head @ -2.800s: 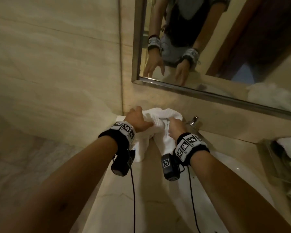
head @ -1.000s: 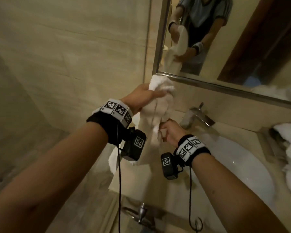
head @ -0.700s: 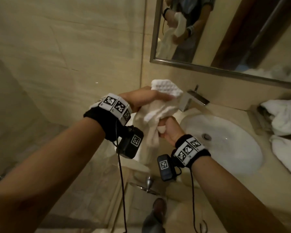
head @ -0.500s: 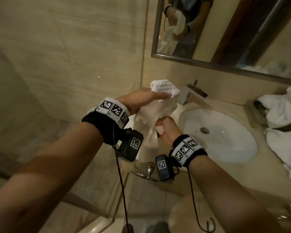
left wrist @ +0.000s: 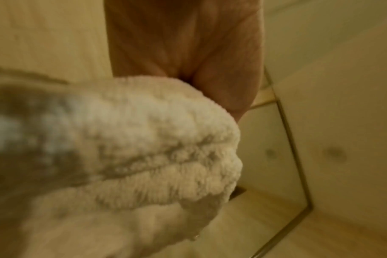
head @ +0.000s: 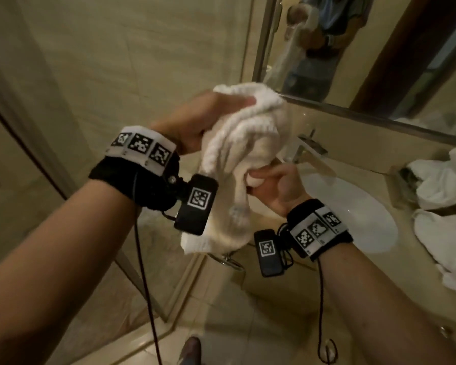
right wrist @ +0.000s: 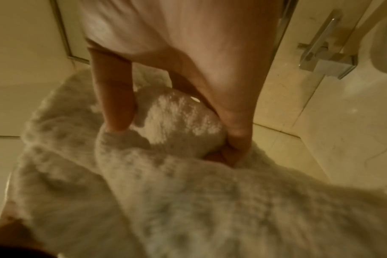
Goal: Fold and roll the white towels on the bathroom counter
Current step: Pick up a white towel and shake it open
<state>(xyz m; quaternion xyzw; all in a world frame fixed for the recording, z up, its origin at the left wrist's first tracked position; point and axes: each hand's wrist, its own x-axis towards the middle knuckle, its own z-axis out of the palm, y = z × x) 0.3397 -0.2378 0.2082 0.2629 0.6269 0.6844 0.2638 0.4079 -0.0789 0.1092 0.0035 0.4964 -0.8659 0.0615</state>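
A white towel [head: 234, 154] hangs bunched in the air between both hands, left of the sink. My left hand [head: 203, 119] grips its top end, fingers wrapped over the fold; the left wrist view shows that thick folded end of the towel [left wrist: 161, 144] under the fingers [left wrist: 188, 52]. My right hand [head: 271, 185] pinches a bunch of the cloth lower down, thumb and fingers [right wrist: 119, 108] closed on the towel [right wrist: 179, 118]. The free end dangles below the left wrist camera.
A beige counter [head: 374, 264] holds a white oval sink [head: 363, 217] with a chrome faucet [head: 308, 148]. More crumpled white towels [head: 442, 196] lie at the right. A mirror [head: 353, 48] hangs above. A glass shower partition edge [head: 37, 164] runs at the left.
Both hands have lifted the towel off the counter corner and hold it in the air. The head view has swung down and right, bringing the sink and towel pile into view.
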